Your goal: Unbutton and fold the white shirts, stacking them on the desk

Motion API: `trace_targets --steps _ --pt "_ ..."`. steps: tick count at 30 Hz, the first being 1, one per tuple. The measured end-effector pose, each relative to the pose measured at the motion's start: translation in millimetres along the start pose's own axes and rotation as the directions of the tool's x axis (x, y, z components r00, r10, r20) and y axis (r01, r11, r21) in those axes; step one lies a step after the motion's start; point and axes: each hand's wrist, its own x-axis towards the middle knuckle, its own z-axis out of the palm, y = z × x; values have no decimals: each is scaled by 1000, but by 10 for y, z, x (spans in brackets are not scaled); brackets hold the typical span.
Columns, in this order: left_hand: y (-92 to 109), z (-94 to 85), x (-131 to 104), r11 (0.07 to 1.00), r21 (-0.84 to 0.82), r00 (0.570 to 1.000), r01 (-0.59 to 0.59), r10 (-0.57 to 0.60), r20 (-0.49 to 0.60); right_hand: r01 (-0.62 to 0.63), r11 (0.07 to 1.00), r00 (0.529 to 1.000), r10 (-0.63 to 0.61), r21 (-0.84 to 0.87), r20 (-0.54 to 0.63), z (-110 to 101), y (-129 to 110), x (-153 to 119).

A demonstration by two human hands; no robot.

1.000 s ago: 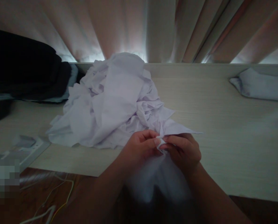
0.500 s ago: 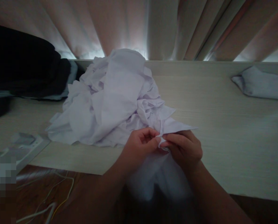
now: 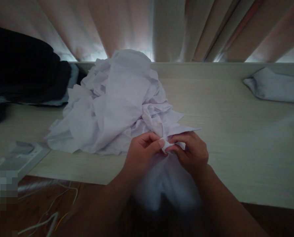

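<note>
While my forearms come up from the bottom edge, both hands meet at the near edge of the counter (image 3: 236, 138). Left hand (image 3: 143, 153): thumb and forefinger pressed together, pinching a small fold of the white cloth (image 3: 171, 184). Right hand (image 3: 191, 153): fingers curled, also pinching that same fold, fingertips of the two hands touching. The cloth hangs below my hands off the counter edge toward my lap, blurred there; one corner of it pokes out flat to the right just above my right hand.

Step, as I judge it: finding or separating an edge or corner of this one cloth, both pinches close together. Next move likely calls for sliding the pinches apart along the edge without losing the thin fabric, and keeping it clear of the heap.

Just beyond my hands, touching the held piece or nearly so, sits the pile of white cloths (image 3: 112, 105), crumpled, tall in the middle. Near left: a white power strip (image 3: 25, 154) on the counter corner, thin cables (image 3: 53, 210) on the dark floor below. Far left: dark clothing (image 3: 23, 72). Far right, well apart: a folded pale cloth (image 3: 275, 87). Behind it all, curtains (image 3: 161, 29), light leaking underneath.
</note>
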Motion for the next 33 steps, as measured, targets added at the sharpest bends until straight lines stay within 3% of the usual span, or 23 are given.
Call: trace_targets --steps 5,14,21,33 --pt "69 45 -38 999 18 999 -30 31 -26 9 1000 999 -10 -24 -30 -6 -45 -43" --pt "119 -36 -35 998 44 994 -37 32 105 60 998 996 -61 -23 -57 -24 -145 -66" --pt "211 -52 -31 987 -44 966 157 -144 216 29 999 998 -31 -36 -55 -38 -150 -132" --pt "106 -103 -30 954 -193 937 231 -165 307 39 999 996 -41 -18 -79 -26 -160 -129"
